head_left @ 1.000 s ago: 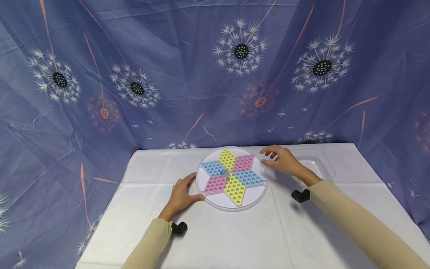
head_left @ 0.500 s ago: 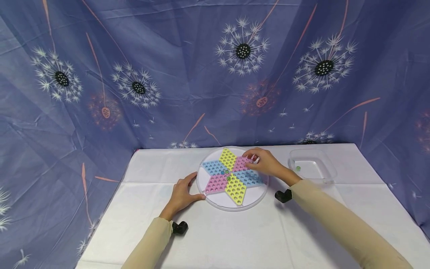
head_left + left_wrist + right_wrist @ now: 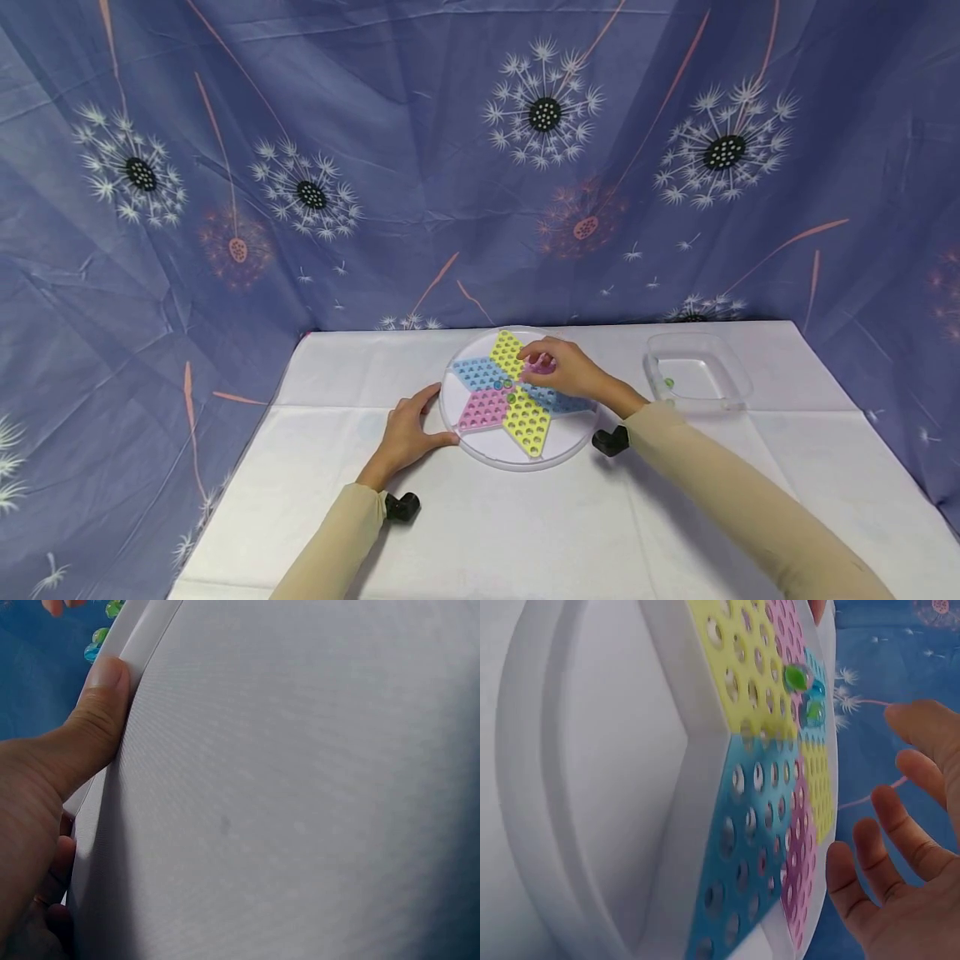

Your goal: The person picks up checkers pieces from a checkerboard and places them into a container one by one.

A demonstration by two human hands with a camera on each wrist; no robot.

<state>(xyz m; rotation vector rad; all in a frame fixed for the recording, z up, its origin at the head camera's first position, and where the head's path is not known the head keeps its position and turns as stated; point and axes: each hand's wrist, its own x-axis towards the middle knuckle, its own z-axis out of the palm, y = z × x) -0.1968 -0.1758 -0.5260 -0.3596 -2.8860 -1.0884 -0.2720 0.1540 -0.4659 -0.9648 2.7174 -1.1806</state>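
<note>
A round white Chinese checkers board (image 3: 465, 421) lies on the table, its star in yellow, pink and blue. My left hand (image 3: 403, 433) holds the board's left edge, the thumb (image 3: 101, 712) lying along the rim. Near the star's centre sit a blue marble (image 3: 498, 385), a green marble (image 3: 507, 384) and another green marble (image 3: 512, 399). My right hand (image 3: 566, 367) hovers over the pink and blue points on the right, fingers loosely bent towards these marbles. In the right wrist view its thumb (image 3: 922, 724) stands apart from the fingers, with nothing seen between them.
A clear plastic tray (image 3: 738, 379) stands to the right of the board, with a green marble (image 3: 669, 382) inside. White cloth (image 3: 525, 533) covers the table. Behind it hangs a blue dandelion-print curtain (image 3: 420, 167).
My right hand has moved left from beside the tray to above the board. The green marble in the tray has shifted slightly. My left hand keeps its place on the rim.
</note>
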